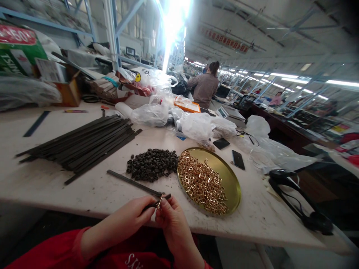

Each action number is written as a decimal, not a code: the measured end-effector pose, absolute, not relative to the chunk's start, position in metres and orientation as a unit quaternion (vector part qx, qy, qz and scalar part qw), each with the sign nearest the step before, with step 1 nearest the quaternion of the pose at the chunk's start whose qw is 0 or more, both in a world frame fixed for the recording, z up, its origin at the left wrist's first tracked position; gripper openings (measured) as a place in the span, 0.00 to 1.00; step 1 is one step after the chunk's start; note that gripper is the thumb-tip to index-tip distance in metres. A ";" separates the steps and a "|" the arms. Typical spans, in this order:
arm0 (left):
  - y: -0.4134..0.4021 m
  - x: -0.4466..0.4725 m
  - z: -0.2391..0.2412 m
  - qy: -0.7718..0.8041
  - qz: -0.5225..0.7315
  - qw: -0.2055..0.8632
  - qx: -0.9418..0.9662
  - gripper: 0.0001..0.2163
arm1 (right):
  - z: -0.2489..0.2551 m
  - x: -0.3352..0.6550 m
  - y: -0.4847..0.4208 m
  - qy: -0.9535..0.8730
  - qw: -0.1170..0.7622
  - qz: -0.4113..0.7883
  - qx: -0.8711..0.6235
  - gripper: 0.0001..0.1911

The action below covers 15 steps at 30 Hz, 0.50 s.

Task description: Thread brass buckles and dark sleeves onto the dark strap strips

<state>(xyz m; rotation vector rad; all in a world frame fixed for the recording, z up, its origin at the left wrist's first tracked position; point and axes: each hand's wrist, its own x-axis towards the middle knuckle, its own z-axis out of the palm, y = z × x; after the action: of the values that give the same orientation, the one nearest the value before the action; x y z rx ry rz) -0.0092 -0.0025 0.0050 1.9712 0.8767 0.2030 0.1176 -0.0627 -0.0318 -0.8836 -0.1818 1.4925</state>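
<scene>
My left hand [140,211] is closed around a dark strap just above the table's front edge. Close beside it, my right hand [171,215] pinches a small gold buckle [160,201] at the strap's end. A black strip [131,182] runs from the hands to the upper left over the table; whether it is the same piece as the strap I hold is hard to tell. Behind the hands lies a heap of small black loops [153,163]. To the right, a round gold tray [231,179] carries a pile of gold buckles [202,183].
A stack of long black strips [84,140] covers the left of the table [84,198]. Plastic bags [193,123] crowd the back. Two dark phone-like slabs, one a phone [238,160], lie behind the tray. Black headphones [301,201] rest at right. A person [204,87] sits farther off.
</scene>
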 end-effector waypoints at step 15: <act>0.002 -0.011 -0.006 0.348 0.122 0.570 0.735 0.08 | -0.044 0.107 -0.065 -0.240 0.632 0.518 -0.523 0.14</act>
<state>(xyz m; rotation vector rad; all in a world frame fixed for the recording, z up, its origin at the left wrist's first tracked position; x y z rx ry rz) -0.0109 0.0023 -0.0061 1.7243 0.8168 0.2868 0.1074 -0.0651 -0.0443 -1.1976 -0.5495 1.1850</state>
